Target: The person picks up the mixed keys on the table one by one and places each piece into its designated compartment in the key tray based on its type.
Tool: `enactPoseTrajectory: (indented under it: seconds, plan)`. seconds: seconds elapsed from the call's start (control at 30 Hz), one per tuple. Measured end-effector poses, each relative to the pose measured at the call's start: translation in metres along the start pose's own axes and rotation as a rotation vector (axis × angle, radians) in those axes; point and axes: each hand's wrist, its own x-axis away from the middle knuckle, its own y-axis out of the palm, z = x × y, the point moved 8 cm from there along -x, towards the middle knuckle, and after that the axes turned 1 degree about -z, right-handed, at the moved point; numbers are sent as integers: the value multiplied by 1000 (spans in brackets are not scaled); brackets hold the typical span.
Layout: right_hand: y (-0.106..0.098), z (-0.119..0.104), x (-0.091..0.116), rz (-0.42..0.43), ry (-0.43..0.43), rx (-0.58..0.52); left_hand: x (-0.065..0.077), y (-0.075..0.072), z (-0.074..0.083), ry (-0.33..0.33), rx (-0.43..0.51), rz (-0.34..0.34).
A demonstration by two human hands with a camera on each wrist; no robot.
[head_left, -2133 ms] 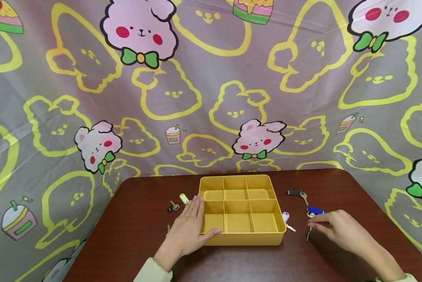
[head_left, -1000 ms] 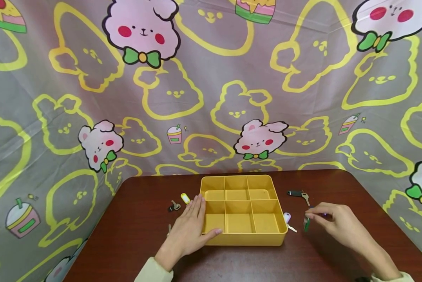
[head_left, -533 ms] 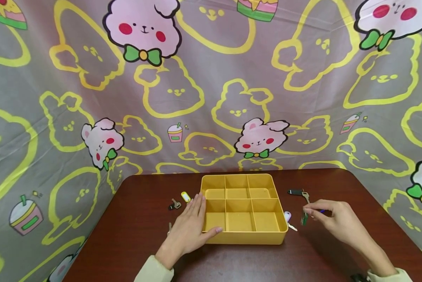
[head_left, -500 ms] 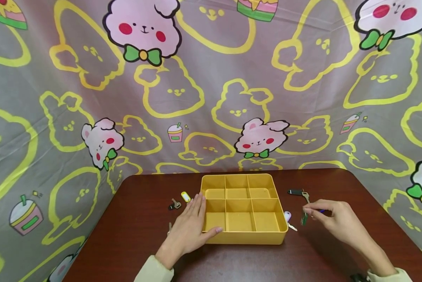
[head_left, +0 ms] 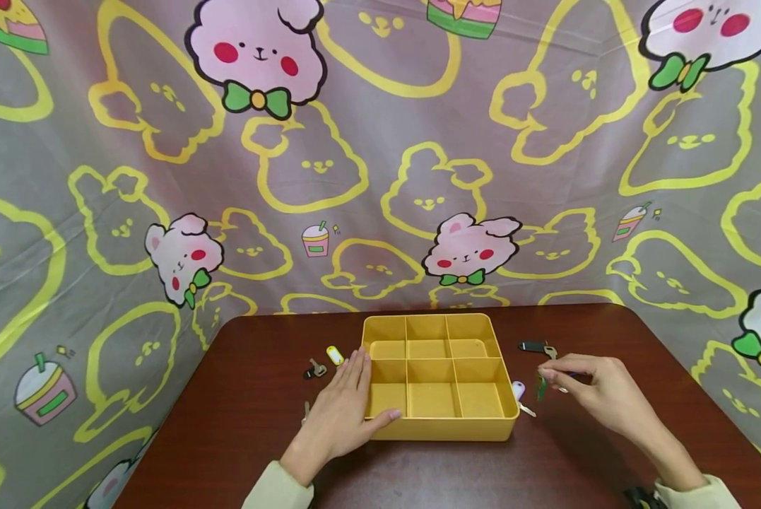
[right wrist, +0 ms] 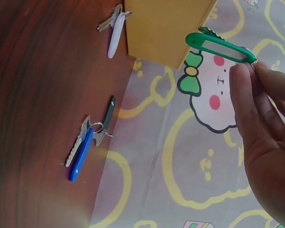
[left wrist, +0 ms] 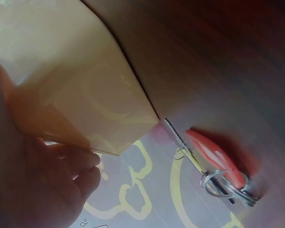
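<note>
My left hand [head_left: 338, 410] rests along the left wall of a yellow box [head_left: 444, 430] with six-way dividers, fingers straight and thumb over the front rim. To the right of the box, my right hand [head_left: 609, 399] pinches a key ring between thumb and fingertips above the table. From it hangs a green key tag [right wrist: 218, 47] with a key [right wrist: 209, 32] behind it. Under and beyond that hand lie a key with a blue tag [right wrist: 81, 156] and one with a black tag [head_left: 533, 346]. A key with a pale lilac tag [head_left: 518, 390] lies against the box's right side.
Left of the box lie a yellow key tag [head_left: 334, 355] and a key with a black tag [head_left: 310, 372]. A red-tagged key [left wrist: 216, 154] shows near the left hand. Patterned cloth [head_left: 380, 177] hangs around the dark wooden table [head_left: 240, 424].
My right hand has lifted the green-tagged key from the table's right side and carried it slightly up and left toward the box. The left hand has stayed on the box.
</note>
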Motion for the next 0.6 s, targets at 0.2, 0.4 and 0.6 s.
enactPoseTrajectory:
  seconds: [0.2, 0.4, 0.6]
  plan:
    - [-2, -3, -2, 3, 4, -10, 1, 0, 0, 4, -5, 4]
    - [-3, -7, -4, 3, -10, -15, 1, 2, 0, 0, 3, -5]
    - [-5, -11, -9, -8, -8, -10, 1, 0, 1, -2, 2, 4]
